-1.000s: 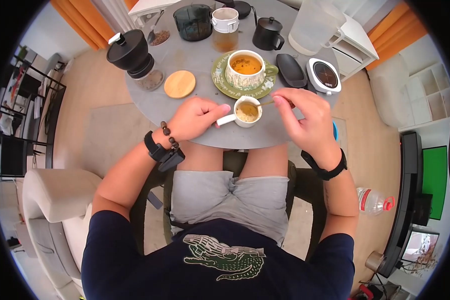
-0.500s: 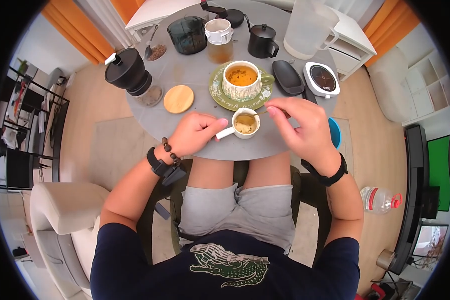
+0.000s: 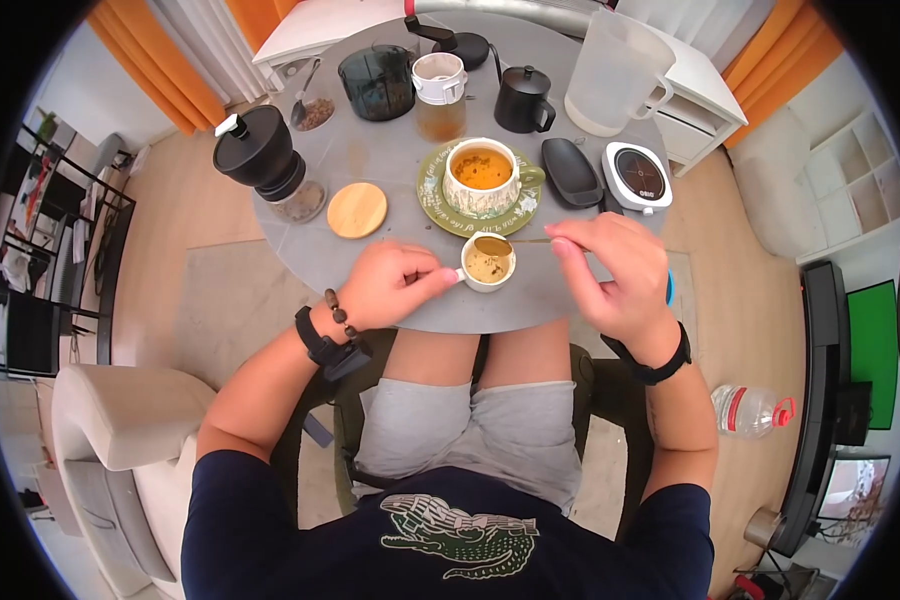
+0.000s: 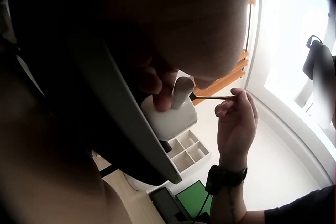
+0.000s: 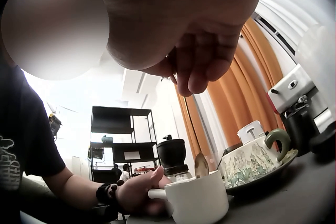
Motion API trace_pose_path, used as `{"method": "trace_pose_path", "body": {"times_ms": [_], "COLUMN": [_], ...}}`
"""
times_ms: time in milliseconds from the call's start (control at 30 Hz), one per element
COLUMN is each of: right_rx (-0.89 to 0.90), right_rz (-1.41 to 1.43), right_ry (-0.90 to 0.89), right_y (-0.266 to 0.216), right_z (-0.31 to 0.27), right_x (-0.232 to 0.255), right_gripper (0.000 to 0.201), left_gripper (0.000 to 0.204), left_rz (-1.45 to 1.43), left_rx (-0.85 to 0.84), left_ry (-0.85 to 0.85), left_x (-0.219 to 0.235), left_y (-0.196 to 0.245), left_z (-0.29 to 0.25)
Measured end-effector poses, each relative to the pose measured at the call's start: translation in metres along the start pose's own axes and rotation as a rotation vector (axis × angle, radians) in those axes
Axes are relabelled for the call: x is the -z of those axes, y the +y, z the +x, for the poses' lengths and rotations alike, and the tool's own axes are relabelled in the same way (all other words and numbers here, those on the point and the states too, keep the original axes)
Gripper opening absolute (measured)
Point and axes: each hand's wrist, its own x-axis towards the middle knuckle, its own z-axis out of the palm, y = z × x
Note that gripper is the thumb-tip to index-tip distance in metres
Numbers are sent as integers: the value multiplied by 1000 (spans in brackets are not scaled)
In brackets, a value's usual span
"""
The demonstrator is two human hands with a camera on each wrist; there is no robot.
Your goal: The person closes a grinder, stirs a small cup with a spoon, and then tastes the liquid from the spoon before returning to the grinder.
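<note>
A small white cup [image 3: 488,278] with yellowish liquid and dark bits stands near the table's front edge. My left hand [image 3: 395,285] pinches its handle, as the left wrist view also shows at the white handle [image 4: 182,91]. Between the thumb and fingers of my right hand [image 3: 620,270] is a thin spoon [image 3: 493,245], its bowl at the cup's rim. In the right wrist view the spoon [image 5: 200,165] slants down to the white cup [image 5: 198,199]. Just behind stands a patterned cup [image 3: 480,190] of amber liquid on a green saucer [image 3: 435,208].
Behind and left are a wooden lid [image 3: 357,210], a black grinder [image 3: 255,150] and a dark container [image 3: 376,85]. A lidded glass [image 3: 439,95], black pot [image 3: 523,98], clear pitcher [image 3: 615,75], black dish [image 3: 570,170] and white scale [image 3: 636,175] stand behind and right.
The spoon's bowl has risen from inside the small cup to its rim, and its handle lies more level. The left hand keeps hold of the cup. The whole view has shifted slightly.
</note>
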Motion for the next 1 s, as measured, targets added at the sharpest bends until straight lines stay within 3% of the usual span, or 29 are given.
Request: {"method": "trace_pose_path", "body": {"times_ms": [233, 633, 933, 1000], "right_rx": [-1, -102, -115, -109], "right_rz": [-29, 30, 74, 83], "right_ry": [-5, -40, -67, -88], "right_y": [0, 1, 2, 2], "right_z": [0, 1, 3, 4], "right_x": [3, 6, 9, 9], "right_gripper": [14, 12, 11, 10], "left_gripper": [31, 42, 38, 28], "left_rz": [67, 98, 63, 44], "left_rx": [-25, -10, -8, -13], "left_ry": [32, 16, 47, 51], "left_x": [1, 2, 0, 1], "left_y": [9, 11, 11, 12], "left_z": [-1, 0, -1, 0]}}
